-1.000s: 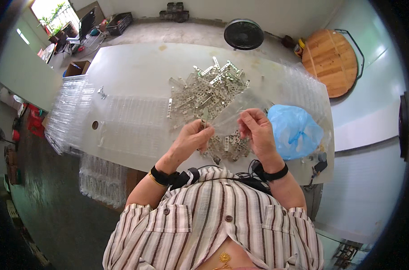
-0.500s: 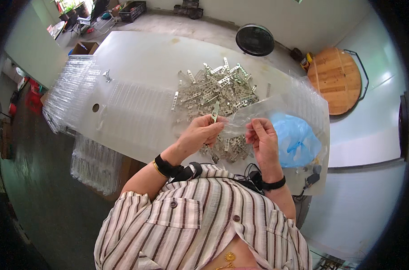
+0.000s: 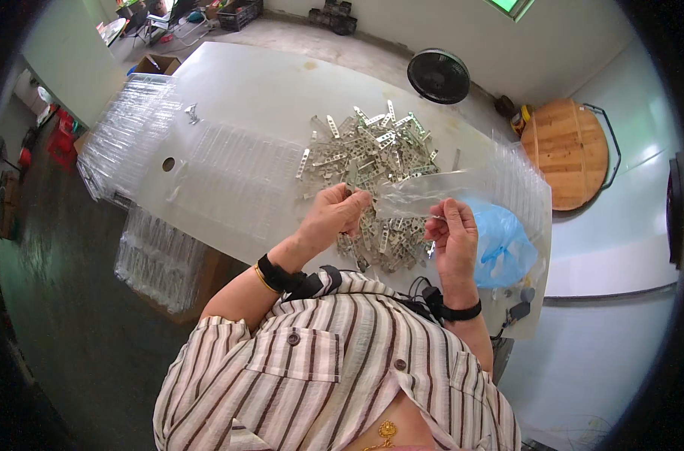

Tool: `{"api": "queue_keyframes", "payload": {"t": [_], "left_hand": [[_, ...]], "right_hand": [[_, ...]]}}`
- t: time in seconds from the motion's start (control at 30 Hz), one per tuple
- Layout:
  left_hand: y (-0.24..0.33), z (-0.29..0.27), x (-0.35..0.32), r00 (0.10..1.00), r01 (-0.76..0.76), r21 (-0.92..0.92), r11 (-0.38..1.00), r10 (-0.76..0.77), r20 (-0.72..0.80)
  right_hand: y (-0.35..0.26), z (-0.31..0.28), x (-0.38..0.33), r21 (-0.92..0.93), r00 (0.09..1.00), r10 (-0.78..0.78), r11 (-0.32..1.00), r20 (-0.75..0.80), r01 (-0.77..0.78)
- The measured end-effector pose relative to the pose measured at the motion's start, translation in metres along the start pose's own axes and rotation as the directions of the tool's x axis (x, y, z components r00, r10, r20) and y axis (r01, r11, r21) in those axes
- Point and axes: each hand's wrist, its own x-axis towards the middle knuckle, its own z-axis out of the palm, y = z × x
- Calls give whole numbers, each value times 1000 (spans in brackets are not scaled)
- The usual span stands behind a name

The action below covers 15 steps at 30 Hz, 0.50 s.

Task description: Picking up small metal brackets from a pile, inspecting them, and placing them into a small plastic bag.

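Over a heap of perforated metal strips, my left hand is closed, pinching a single metal strip that points up from its fingers. My right hand is pinched on the lower right edge of a clear plastic bag. The bag stretches toward my left fingertips; whether they touch it, I cannot tell. A blue plastic bag lies just right of my right hand.
Clear plastic trays lie on the white table. More stacked trays stand at its left edge, others at the right. A black fan stands beyond, and a round wooden board leans on the wall.
My hands have drawn slightly apart, the right one moving right with the clear bag. The metal strip in my left hand has turned and shows less of its face. The whole view has shifted a little.
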Motion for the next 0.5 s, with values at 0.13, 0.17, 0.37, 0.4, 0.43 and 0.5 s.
{"api": "queue_keyframes", "payload": {"t": [0.13,0.17,0.37,0.4,0.43,0.5], "left_hand": [[7,4,-2,999,50,-8,999,-50,22],[6,6,-2,997,60,-2,998,-60,37],[4,8,1,989,98,-69,993,-89,121],[4,9,2,986,93,-57,994,-84,145],[5,10,2,984,98,-56,994,-88,157],[8,12,3,987,134,28,991,-136,82]], "right_hand": [[-1,-2,0,22,999,2,1000,34,-3],[0,-2,0,21,999,11,1000,35,-12],[2,-4,-4,-29,998,39,999,53,-37],[2,-4,-6,-42,997,54,998,52,-52],[3,-3,-8,-42,998,47,998,42,-45],[5,-2,-9,-65,997,61,996,47,-58]]}}
